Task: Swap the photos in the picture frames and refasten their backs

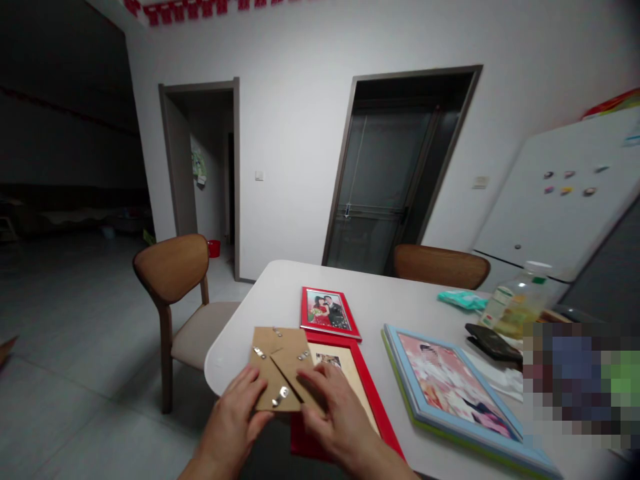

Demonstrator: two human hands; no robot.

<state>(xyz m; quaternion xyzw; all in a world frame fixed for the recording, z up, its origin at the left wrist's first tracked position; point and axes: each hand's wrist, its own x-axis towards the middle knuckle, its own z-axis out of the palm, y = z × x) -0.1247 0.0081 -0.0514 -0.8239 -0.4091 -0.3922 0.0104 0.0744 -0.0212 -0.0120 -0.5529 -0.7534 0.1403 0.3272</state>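
A brown backing board (267, 383) with several metal clips and a diagonal slit is held up over the table's near left edge. My left hand (233, 417) grips its lower left corner, thumb below. On the right side, my right hand (335, 410) pinches the board's flap with thumb and fingers. Partly beneath the board and my right hand lies a larger red frame (370, 387) with a cream mat. Just beyond it, a small red frame (330, 312) with a photo of a couple lies flat.
Right of the red frames, a blue frame (450, 387) rests on a green one. Farther right are a dark phone-like object (493, 343), a bottle (520, 300) and a teal packet (461, 300). Wooden chairs stand at the left (173, 270) and the far side (440, 265).
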